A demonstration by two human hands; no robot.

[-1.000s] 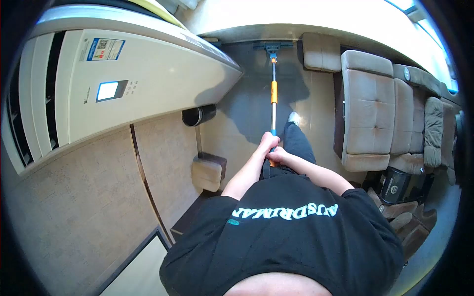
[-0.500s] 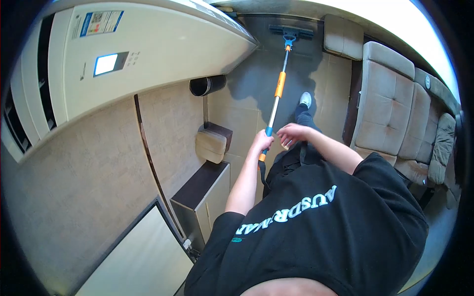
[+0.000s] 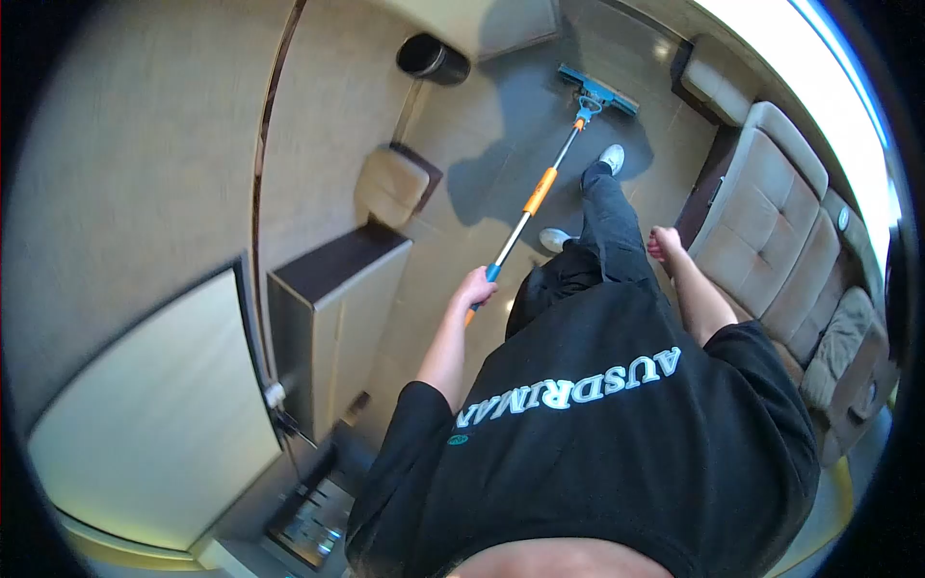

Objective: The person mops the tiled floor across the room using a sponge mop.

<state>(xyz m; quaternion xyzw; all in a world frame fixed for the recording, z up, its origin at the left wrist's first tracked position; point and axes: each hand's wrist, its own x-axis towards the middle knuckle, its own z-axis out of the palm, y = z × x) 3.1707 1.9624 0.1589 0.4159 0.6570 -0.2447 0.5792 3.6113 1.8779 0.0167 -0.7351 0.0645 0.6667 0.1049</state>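
Note:
My left hand (image 3: 475, 287) is wrapped around the lower handle of a mop (image 3: 540, 193). Its metal pole has orange and blue grips and slants away to a wide blue head (image 3: 599, 91), which rests on the grey floor ahead of my feet. My right hand (image 3: 663, 244) is off the pole, its fingers curled in a loose fist, and nothing shows in it. It hangs beside my right leg, near the brown sofa.
A tufted brown sofa (image 3: 761, 207) runs along the right, with a smaller padded seat (image 3: 721, 79) beyond it. To the left are a black bin (image 3: 434, 60), a beige stool (image 3: 393, 185), a dark-topped cabinet (image 3: 337, 262) and a large white panel (image 3: 159, 414).
My view has swung so the tall white appliance is mostly out of frame. My right hand has moved away from the pole to the right and closed. The mop head now lies at a slant.

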